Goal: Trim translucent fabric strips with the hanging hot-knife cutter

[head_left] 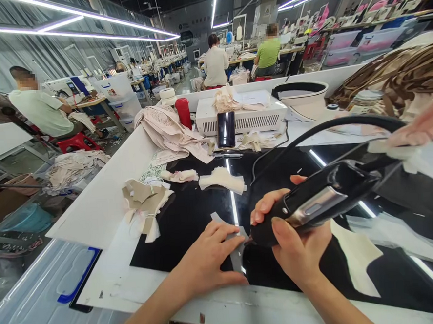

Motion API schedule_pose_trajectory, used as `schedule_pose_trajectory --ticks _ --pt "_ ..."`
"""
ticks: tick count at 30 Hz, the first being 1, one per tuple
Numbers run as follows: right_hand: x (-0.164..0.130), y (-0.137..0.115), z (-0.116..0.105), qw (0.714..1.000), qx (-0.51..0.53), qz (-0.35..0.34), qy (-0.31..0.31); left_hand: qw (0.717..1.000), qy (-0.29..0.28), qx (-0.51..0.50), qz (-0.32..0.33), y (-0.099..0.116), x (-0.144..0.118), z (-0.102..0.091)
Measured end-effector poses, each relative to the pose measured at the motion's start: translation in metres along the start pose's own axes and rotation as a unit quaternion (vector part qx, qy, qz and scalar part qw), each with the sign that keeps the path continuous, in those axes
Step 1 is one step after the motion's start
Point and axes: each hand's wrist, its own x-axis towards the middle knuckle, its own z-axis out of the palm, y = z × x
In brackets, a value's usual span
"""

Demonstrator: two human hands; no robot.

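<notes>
Nearest to us, our left hand (207,258) lies flat on the black glossy mat (183,222) of the table (105,208), fingers (229,244) spread and loosened, pressing down one thin grey fabric strip (237,251). The strip is narrow, pale grey and bent at an angle, running from just above the fingertips down toward the mat's near edge.

Our right hand (298,245) is clenched around one black handheld cutting tool (314,202), with a silver panel on its side and a thick black cable (332,128) looping away to the back. The tool's dark tip meets the strip just beside the left fingertips.

On the mat we count two small cream fabric pieces (221,179) further back, one bundle of beige cut pieces (146,205) at the left edge, and one large pale piece (357,256) to the right of our wrist. Behind stand one white box-shaped machine (243,116), one phone (226,129) leaning against it, one red bottle (183,112) and one heap of beige cloth (166,128).

We see three people seated at other tables: one at the left (40,109), two in the distance (216,64).
</notes>
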Motion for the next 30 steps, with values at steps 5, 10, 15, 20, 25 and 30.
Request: schedule_pose_trajectory --ticks 5,10,15,20,25,30 --pt "-0.002 0.001 -0.001 1.0 -0.001 0.0 -0.004 1.0 0.006 -0.014 0.0 -0.001 -0.001 0.003" --pt "-0.002 0.002 -0.001 1.0 -0.009 0.001 -0.002 1.0 0.008 -0.023 -0.001 -0.001 -0.001 0.002" --pt "-0.004 0.002 -0.001 1.0 -0.007 0.002 0.002 0.999 0.006 -0.032 -0.002 -0.001 0.0 0.001" --pt "-0.01 0.0 0.001 1.0 0.017 0.016 -0.017 0.999 0.0 -0.04 -0.009 0.002 0.001 -0.002" --pt "-0.014 -0.001 0.001 0.999 0.004 0.023 -0.022 0.999 0.006 -0.042 0.001 0.001 0.002 -0.001" --pt "-0.017 -0.008 0.0 0.999 -0.004 0.027 -0.021 0.999 0.01 -0.043 0.0 -0.002 0.0 0.002"
